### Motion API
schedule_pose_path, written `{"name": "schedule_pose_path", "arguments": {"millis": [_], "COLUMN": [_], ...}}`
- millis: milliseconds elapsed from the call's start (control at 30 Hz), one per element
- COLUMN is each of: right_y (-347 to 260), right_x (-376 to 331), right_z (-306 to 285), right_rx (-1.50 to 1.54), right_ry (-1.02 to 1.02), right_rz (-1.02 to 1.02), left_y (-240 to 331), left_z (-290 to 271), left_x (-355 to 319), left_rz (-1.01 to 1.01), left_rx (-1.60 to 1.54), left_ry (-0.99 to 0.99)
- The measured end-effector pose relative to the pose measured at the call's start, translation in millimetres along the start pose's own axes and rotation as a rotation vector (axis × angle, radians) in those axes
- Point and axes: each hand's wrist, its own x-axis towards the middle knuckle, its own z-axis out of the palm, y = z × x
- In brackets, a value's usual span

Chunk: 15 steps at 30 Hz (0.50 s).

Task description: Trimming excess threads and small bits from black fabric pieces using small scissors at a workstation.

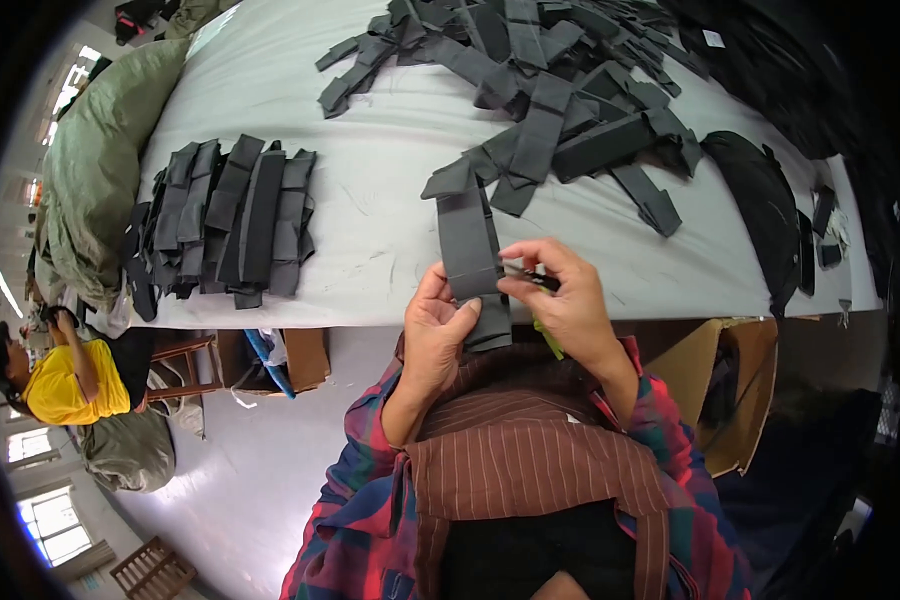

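Observation:
My left hand (437, 325) grips a dark grey folded fabric piece (467, 235) at its near end, thumb on top. The piece extends away from me over the table's near edge, its far end close to the heap. In my right hand (573, 305) is a pair of small thread snips (532, 275) with dark blades, pointed at the piece's right edge. Something yellow-green (548, 340) shows below that hand; its link to the snips is hidden. Whether the blades touch the fabric I cannot tell.
A loose heap of similar grey pieces (545, 115) covers the far table (370, 230). Overlapping pieces lie in a row (225, 220) at left. Black fabric (755, 200) and a phone-like object (806, 250) lie right. A cardboard box (685, 375) stands below; a person in yellow (75, 380) is at far left.

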Motion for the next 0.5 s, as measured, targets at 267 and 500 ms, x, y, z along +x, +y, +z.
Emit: {"name": "schedule_pose_path", "arguments": {"millis": [267,500], "right_y": [11,4], "right_x": [-5,-4], "right_z": [-8,-12], "right_rx": [0.213,0.204], "right_ry": [-0.108,-0.099], "right_rz": [0.144,0.147], "left_y": [3,-2], "left_z": [0,-2], "left_x": [-1,0], "left_rz": [0.004,0.054], "left_rx": [0.028,0.154], "left_ry": [-0.039,-0.071]}}
